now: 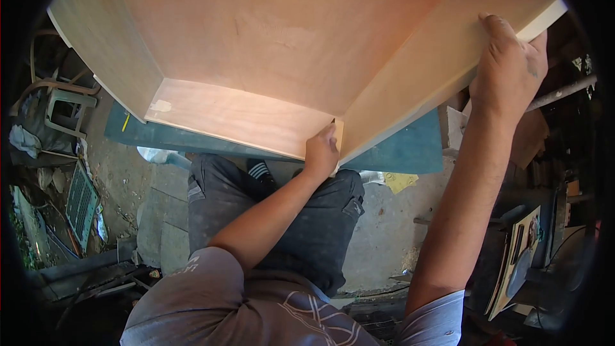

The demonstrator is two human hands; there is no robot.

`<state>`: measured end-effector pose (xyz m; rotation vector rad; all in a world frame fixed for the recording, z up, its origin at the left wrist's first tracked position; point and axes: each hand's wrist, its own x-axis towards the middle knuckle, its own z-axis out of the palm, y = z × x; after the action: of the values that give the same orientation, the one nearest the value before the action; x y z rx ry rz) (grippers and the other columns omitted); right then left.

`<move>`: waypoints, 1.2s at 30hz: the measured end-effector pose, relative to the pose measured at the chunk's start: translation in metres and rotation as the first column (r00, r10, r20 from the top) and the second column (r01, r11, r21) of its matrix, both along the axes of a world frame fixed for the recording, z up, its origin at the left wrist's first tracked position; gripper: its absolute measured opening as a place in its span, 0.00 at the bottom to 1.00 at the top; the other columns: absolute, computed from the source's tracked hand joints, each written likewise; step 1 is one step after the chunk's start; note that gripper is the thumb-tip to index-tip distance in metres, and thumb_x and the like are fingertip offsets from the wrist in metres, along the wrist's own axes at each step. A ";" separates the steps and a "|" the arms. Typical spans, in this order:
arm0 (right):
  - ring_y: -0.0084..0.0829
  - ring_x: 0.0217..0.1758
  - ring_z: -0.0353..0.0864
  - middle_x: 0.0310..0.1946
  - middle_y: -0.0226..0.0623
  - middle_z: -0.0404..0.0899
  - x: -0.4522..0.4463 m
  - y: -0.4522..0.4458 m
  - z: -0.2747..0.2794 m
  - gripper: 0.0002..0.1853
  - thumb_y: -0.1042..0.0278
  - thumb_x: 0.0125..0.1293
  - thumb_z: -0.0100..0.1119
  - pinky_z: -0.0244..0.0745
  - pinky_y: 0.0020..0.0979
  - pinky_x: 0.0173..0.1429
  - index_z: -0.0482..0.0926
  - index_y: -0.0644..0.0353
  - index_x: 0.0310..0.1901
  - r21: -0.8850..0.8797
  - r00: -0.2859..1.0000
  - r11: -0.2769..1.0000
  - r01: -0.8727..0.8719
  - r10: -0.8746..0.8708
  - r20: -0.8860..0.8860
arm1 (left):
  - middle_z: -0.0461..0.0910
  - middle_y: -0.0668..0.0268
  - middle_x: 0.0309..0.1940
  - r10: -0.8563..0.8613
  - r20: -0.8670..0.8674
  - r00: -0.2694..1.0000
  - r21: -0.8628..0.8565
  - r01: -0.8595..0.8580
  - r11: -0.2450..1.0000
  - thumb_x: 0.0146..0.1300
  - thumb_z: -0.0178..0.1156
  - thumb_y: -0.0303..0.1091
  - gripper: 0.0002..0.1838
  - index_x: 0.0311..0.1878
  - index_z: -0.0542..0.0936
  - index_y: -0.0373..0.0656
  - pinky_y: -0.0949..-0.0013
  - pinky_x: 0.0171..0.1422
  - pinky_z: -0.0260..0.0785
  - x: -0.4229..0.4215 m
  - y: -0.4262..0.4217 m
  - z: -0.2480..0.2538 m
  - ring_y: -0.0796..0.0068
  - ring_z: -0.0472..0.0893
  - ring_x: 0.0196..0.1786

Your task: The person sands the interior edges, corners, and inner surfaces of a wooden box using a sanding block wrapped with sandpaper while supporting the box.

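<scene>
A large open wooden box (256,32) with a pale plywood inside stands tilted on a blue-green tabletop (410,147). Near the box's front right inner corner, my left hand (322,151) is closed, fingers pinched, with a small dark tip showing above them; what it holds is too small to name. Around the edge of the right side board (410,83) my right hand (509,64) is wrapped, thumb on the inner face. A light patch marks the front board (230,112) at its left end.
A yellow pencil-like stick (125,122) lies on the tabletop's left end. At the left are a grey-green plastic stool (69,113) and a green grid panel (82,205). Boards (514,263) lean at the lower right. My legs are below the table.
</scene>
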<state>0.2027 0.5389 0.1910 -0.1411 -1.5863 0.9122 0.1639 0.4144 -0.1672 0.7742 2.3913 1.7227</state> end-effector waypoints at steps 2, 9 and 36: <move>0.29 0.47 0.83 0.45 0.35 0.85 -0.003 -0.010 0.003 0.16 0.79 0.63 0.67 0.75 0.29 0.57 0.80 0.67 0.53 0.020 0.998 0.998 0.060 -0.060 0.022 | 0.86 0.40 0.44 0.032 -0.043 0.999 0.046 -0.030 0.998 0.66 0.59 0.22 0.19 0.60 0.84 0.34 0.52 0.52 0.80 0.004 -0.005 -0.008 0.41 0.87 0.48; 0.28 0.47 0.82 0.45 0.37 0.85 0.000 0.000 -0.004 0.18 0.78 0.62 0.67 0.74 0.29 0.57 0.80 0.67 0.55 0.022 1.000 1.000 -0.009 0.009 0.002 | 0.86 0.40 0.41 0.025 -0.028 0.999 -0.026 -0.025 0.999 0.66 0.60 0.24 0.17 0.57 0.85 0.34 0.54 0.52 0.80 -0.012 0.007 -0.007 0.42 0.88 0.46; 0.27 0.46 0.82 0.45 0.37 0.85 -0.001 -0.010 -0.001 0.18 0.77 0.61 0.63 0.75 0.29 0.57 0.80 0.68 0.54 0.017 0.995 0.996 0.083 -0.084 0.044 | 0.87 0.41 0.46 0.032 0.101 0.994 -0.074 -0.025 0.997 0.67 0.58 0.22 0.18 0.58 0.85 0.34 0.54 0.56 0.81 -0.016 0.015 0.013 0.45 0.88 0.50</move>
<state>0.2012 0.5286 0.1895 -0.2169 -1.6164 0.8363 0.1475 0.4296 -0.1542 0.6302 2.3930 1.6332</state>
